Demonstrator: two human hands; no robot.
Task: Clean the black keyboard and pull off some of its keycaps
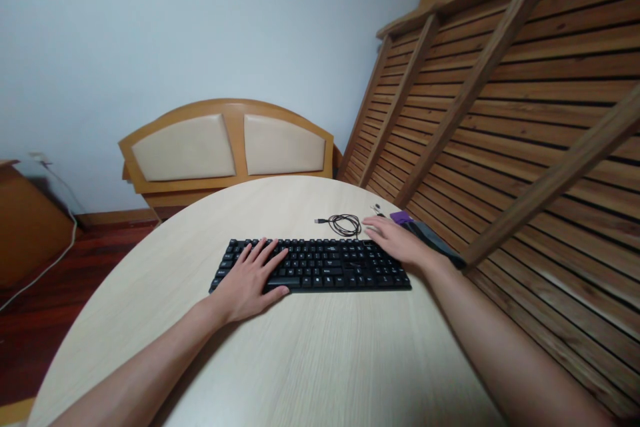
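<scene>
So here's where things stand: the black keyboard (325,272) is already laid flat on the round worktop (320,353), keys up, long side facing the wearer, so I'd call the placing part done. Taking its middle as the clock centre, the left hand (247,280) is over at 9 o'clock, fingers spread wide across the keys, not gripping anything. The right hand (393,238) is between 2 and 3, palm down and loosely open over the far corner; nothing clutched that I can see, but I can't tell how firmly it's touching. What isn't done is the wiring: the cable (345,216) sits in a loose coil around 1 o'clock, and its USB plug (321,221) lies near 12, bare and not plugged into anything. Purple item (401,217) at 2, no clue what it is.
</scene>
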